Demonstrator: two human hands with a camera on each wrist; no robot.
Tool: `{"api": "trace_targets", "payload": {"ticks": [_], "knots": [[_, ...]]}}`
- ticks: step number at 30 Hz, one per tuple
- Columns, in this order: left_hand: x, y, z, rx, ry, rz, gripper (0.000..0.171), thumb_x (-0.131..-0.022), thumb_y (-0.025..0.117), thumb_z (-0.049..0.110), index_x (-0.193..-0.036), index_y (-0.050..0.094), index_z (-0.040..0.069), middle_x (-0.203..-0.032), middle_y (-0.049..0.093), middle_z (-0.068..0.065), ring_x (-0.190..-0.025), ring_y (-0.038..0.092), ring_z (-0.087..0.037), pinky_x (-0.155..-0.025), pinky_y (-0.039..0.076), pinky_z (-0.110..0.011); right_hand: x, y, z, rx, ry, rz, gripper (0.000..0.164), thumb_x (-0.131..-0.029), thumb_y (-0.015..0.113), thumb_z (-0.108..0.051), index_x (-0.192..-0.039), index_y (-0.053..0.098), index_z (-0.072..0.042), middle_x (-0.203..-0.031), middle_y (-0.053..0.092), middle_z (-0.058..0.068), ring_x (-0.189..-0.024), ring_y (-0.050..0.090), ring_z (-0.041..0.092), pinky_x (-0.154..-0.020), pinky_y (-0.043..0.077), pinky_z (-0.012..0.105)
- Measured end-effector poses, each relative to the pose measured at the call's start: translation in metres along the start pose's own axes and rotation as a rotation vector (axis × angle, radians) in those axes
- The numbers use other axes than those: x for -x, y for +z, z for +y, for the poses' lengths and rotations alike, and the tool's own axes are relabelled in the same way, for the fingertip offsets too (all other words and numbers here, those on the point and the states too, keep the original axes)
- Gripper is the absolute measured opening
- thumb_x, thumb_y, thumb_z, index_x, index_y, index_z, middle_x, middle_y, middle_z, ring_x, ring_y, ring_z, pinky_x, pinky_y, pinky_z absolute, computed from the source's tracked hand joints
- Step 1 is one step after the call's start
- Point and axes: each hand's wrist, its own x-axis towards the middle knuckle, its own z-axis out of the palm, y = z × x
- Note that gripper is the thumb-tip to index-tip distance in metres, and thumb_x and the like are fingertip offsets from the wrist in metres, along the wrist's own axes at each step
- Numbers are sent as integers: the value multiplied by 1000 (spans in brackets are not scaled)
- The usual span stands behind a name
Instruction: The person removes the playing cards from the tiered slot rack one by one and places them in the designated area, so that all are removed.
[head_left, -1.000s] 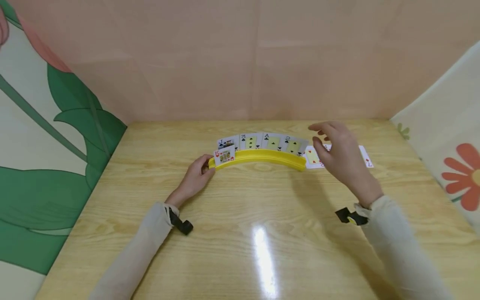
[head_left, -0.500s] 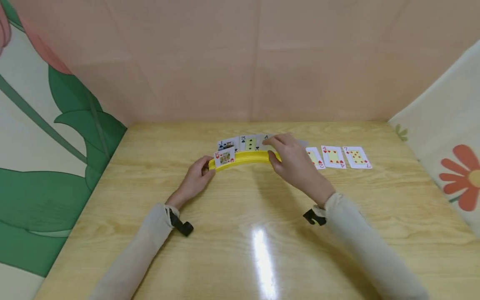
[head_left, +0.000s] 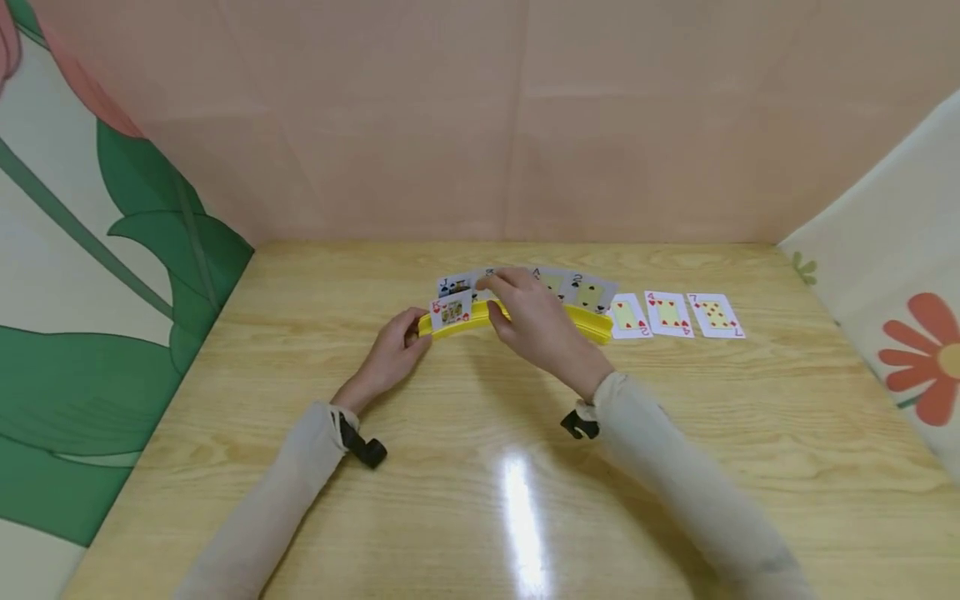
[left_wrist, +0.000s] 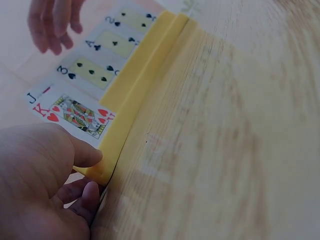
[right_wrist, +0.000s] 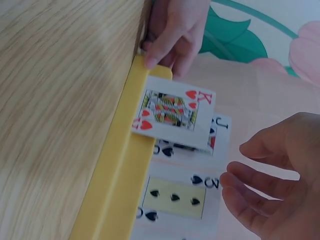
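A curved yellow card holder (head_left: 592,323) stands on the table, its left end gripped between the thumb and fingers of my left hand (head_left: 392,354). In its front slot, at the left, is the king of hearts (right_wrist: 170,110). Behind it stand the jack of spades (head_left: 452,285), the three of spades (right_wrist: 175,197), a black ace (left_wrist: 114,46) and the two of spades (head_left: 590,293). My right hand (head_left: 538,323) hovers in front of the holder near the three, fingers bent loosely with nothing in them. The right wrist view shows its fingertips beside the three and the jack.
Face up to the right of the holder lie a red two (head_left: 628,317), the four of hearts (head_left: 667,315) and the seven of diamonds (head_left: 716,317). A pink cloth (head_left: 375,125) hangs behind the wooden table (head_left: 450,500), with patterned cloths at both sides.
My right hand has moved left from over the loose cards, past the two and the ace, to the three of spades. The left hand has stayed on the holder's end.
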Motion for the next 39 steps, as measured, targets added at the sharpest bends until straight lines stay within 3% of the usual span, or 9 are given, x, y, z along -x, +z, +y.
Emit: {"api": "trace_targets", "payload": {"ticks": [8,15,24,29,39], "knots": [[0,-1,0,-3,18,0,33,-100,57,7,-133,54,2,-108,57,-12,-82,49,-20,-69,40,-28,-13,19,-7,8,-35,2,38,-94,63,-4,-131,61,-8,-126,62,12,-119,55,27,-95,50,39],[-1,2,-1,16,15,-9,32,-100,57,6,-131,55,3,-106,57,-11,-80,49,-19,-67,41,-26,-12,32,-6,12,-37,-23,37,-92,64,-1,-128,62,-5,-130,59,11,-119,54,27,-95,51,37],[-1,0,0,-7,11,14,30,-99,59,6,-129,57,5,-107,58,-11,-79,49,-20,-66,40,-26,-11,42,-3,3,-59,12,22,-89,65,1,-109,71,-3,-105,57,8,-97,50,21,-83,48,32],[-1,0,2,-13,8,13,29,-99,59,6,-128,56,5,-106,58,-11,-80,48,-20,-67,39,-26,-10,45,-2,-12,-70,26,13,-88,66,1,-97,72,-5,-99,54,6,-92,48,20,-80,46,31],[-1,-1,3,-21,13,15,29,-100,58,7,-128,56,5,-107,58,-11,-80,48,-20,-67,40,-27,-10,49,1,-24,-46,-11,15,-90,65,2,-103,69,-3,-98,62,6,-87,58,19,-74,52,26]]}}
